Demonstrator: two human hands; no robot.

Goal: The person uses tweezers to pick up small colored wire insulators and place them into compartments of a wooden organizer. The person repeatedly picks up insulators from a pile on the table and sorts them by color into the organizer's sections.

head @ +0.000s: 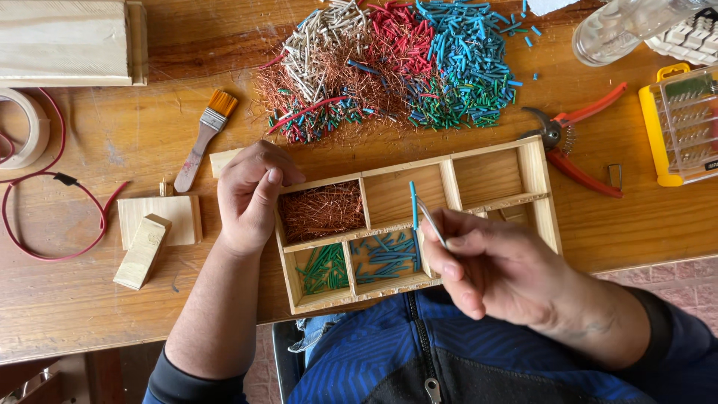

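Right hand (497,265) fingers pinched on metal tweezers (431,221) gripping blue insulation piece (413,203) above compartmented wooden tray (535,161); left hand (250,196) curled closed on tray's left edge, steadying it, holding nothing else

surface: wooden tabletop (112,135) | centre: wooden compartment tray (540,196) | far side: heap of cut wire pieces (389,63), white, red, blue, green, copper | left: paintbrush (203,140), tape roll (26,127), red cable (52,217), wood blocks (153,228) | right: red cutters (580,146), yellow parts case (680,131), clear bottle (624,26)
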